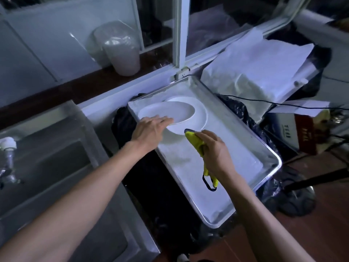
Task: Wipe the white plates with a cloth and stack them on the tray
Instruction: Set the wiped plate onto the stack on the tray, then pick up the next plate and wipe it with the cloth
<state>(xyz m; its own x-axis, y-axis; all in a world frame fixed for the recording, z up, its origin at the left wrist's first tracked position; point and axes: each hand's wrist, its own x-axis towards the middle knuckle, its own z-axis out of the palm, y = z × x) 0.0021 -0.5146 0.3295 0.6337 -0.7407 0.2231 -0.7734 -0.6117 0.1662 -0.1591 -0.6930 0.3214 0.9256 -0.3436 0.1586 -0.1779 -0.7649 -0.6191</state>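
A metal tray (251,148) lined with white cloth lies ahead of me. On its far end rests a white plate (200,118). My left hand (149,131) grips the near rim of a second white plate (168,111), held tilted and overlapping the resting one on its left. My right hand (213,148) is closed on a bunched yellow cloth (194,140) with a dark edge. The cloth's tip sits at the near rim of the lower plate, and its tail hangs below my wrist.
A steel sink (47,157) with a tap (7,150) lies to the left. Black plastic sheeting (151,186) lies under the tray. A stack of white paper (255,69) sits behind the tray, a carton (306,133) and cables to the right, a plastic-wrapped container (120,48) on the ledge.
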